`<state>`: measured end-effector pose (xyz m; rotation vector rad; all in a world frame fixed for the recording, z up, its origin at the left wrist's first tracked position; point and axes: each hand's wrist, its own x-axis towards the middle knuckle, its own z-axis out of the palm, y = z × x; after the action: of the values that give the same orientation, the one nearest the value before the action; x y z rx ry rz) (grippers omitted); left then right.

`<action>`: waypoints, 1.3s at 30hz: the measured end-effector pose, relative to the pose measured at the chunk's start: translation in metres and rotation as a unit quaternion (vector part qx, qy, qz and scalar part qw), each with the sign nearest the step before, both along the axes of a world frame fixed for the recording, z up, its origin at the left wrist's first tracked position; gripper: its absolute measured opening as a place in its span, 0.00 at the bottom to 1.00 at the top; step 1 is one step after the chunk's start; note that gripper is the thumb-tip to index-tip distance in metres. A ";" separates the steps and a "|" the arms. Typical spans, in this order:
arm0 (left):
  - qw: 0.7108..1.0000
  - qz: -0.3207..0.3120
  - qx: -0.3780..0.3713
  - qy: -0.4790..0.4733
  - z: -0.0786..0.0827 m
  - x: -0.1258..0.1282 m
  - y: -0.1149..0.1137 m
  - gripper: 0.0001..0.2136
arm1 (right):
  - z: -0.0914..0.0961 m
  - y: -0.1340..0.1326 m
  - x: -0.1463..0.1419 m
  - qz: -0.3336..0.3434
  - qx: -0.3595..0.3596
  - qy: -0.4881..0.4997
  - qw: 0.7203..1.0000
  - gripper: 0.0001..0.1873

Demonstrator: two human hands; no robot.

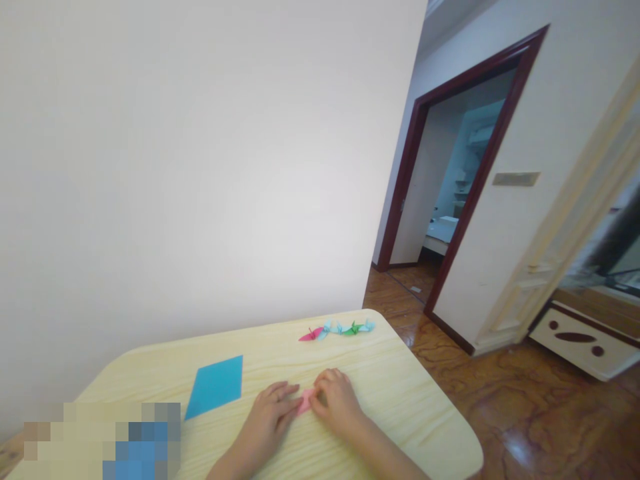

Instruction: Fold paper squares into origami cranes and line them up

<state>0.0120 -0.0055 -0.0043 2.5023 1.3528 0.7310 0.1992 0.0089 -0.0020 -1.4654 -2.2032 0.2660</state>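
A small piece of folded pink paper (305, 402) lies on the light wooden table (400, 413) between my two hands. My left hand (274, 410) rests at its left side, with the fingers stretched towards it and the tips touching it. At its right edge my right hand (336, 398) has thumb and fingers bent together, pinching the paper. Part of the paper is hidden under the fingertips. Left of my hands is a stack or sheet of blue square paper (217, 387), lying flat.
Along the table's back edge stands a row of several folded paper cranes (354, 329), red, light blue and green. A white wall (225, 167) borders the table behind. To the right are a brown floor (480, 400) and a doorway with a dark red frame (500, 153). The lower left corner is pixelated.
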 end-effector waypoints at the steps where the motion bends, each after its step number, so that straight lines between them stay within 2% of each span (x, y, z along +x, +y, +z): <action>1: 1.000 0.006 -0.004 0.000 0.000 0.001 -0.001 0.12 | 0.000 0.000 -0.001 -0.002 0.000 0.002 1.000 0.04; 9: 0.999 0.040 0.009 0.003 -0.005 0.008 0.001 0.10 | -0.003 0.000 -0.003 -0.011 0.007 0.019 1.000 0.02; 19: 0.998 -0.007 0.060 0.032 -0.007 0.013 -0.001 0.11 | -0.004 0.001 -0.005 -0.033 0.003 0.021 0.999 0.02; 26: 0.985 -0.055 0.079 0.141 -0.007 0.002 -0.014 0.19 | -0.005 -0.002 -0.002 -0.034 0.009 0.067 0.997 0.03; 29: 0.983 -0.063 0.076 0.153 -0.013 -0.003 -0.019 0.24 | -0.006 -0.001 0.000 -0.032 -0.004 0.093 0.995 0.05; 33: 0.983 -0.058 0.075 0.158 -0.018 -0.005 -0.021 0.25 | -0.007 0.000 -0.004 -0.064 -0.014 0.116 0.991 0.06; 39: 0.977 -0.039 0.120 0.170 -0.018 -0.003 -0.024 0.27 | -0.004 -0.005 -0.014 -0.089 0.015 0.088 0.992 0.08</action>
<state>0.0092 -0.0293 -0.0222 2.9641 1.3225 0.4899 0.1851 0.0039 -0.0056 -1.5491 -1.9164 0.2894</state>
